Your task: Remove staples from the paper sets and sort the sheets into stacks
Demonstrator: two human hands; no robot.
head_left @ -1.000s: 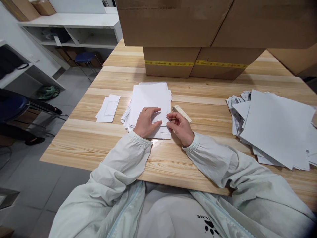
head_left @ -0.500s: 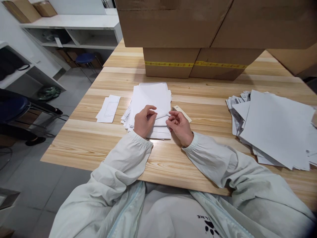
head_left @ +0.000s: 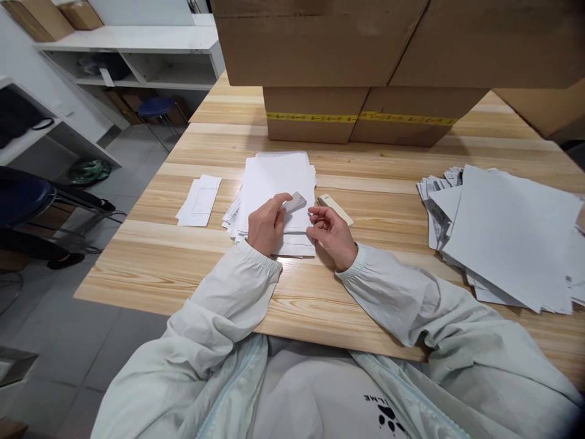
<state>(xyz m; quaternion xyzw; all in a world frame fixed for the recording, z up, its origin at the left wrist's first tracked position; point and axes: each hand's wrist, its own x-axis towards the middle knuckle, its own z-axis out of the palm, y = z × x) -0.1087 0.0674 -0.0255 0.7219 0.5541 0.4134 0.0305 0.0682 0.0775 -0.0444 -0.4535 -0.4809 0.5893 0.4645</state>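
The paper stack (head_left: 275, 178) could skew if the curled left hand (head_left: 265, 224) or right hand (head_left: 335, 238), both grips unclear, drags it sideways.

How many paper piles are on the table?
3: a small pile on the left, a middle pile, and a big pile on the right. The boxes could hide more.

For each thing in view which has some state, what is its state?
Middle papers: stacked, edges uneven, one apparently lifted
Left hand: fingers bent, over middle papers
Right hand: fingers curled, at their right edge
Small papers: flat, overlapping
Right papers: piled untidily
Beige object: lying flat
Cardboard boxes: stacked, lower ones taped
Far stool: upright
Green bag: crumpled
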